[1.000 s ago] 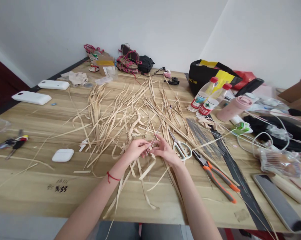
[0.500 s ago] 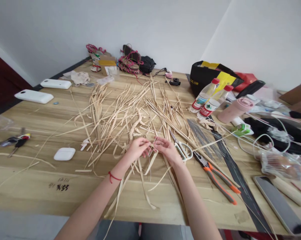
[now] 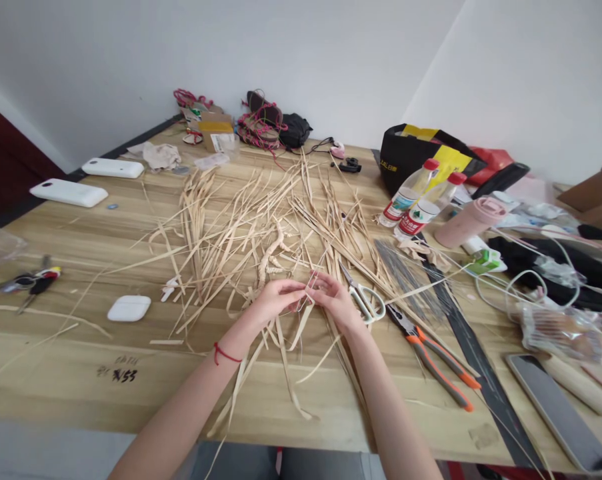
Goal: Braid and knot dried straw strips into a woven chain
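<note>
My left hand (image 3: 279, 297) and my right hand (image 3: 333, 301) meet over the near middle of the table, fingertips pinched close together. Between them is a pale flat straw strip (image 3: 301, 326) with a thin whitish wire beside it; the fingers hide exactly where each is gripped. Just beyond my left hand lies a braided straw piece (image 3: 271, 255), curved and branching. Loose straw strips (image 3: 241, 230) spread out behind and hang below my hands. White-handled scissors (image 3: 367, 303) rest right beside my right hand.
Orange-handled pliers (image 3: 433, 360) and a phone (image 3: 558, 410) lie to the right. Two plastic bottles (image 3: 417, 212), a pink tumbler (image 3: 471, 221) and a black bag (image 3: 405, 157) stand at the back right. On the left are a white earphone case (image 3: 129, 308) and keys (image 3: 35, 281).
The fingers of both hands have shifted slightly, with the left fingertips now straighter and closer against the right ones. Everything on the table stays in place.
</note>
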`<state>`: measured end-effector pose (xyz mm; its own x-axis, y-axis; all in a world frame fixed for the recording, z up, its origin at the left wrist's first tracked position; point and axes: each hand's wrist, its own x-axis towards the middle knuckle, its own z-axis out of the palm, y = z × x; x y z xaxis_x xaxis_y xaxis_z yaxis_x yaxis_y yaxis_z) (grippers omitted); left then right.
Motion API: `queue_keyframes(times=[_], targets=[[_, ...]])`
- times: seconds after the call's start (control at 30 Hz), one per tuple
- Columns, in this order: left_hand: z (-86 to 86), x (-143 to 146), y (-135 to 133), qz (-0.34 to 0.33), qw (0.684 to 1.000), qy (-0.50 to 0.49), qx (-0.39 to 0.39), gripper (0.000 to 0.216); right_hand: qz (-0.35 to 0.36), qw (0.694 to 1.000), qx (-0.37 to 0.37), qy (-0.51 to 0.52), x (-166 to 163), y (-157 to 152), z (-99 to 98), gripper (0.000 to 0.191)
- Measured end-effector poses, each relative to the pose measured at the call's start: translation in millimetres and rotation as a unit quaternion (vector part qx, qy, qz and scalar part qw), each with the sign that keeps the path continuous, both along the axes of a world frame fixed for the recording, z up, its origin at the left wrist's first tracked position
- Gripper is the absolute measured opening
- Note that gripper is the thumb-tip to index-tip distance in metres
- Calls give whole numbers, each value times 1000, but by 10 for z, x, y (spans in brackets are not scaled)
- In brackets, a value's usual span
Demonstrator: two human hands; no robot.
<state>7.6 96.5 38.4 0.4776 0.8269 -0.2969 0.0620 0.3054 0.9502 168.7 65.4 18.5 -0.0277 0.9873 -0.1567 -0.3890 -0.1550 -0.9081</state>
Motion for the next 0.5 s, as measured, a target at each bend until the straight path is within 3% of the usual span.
queue_keyframes(times=[0.5], targets=[[-93, 8, 19, -18, 999, 24, 30, 15, 13, 1000, -2, 6, -12, -8, 25, 58]])
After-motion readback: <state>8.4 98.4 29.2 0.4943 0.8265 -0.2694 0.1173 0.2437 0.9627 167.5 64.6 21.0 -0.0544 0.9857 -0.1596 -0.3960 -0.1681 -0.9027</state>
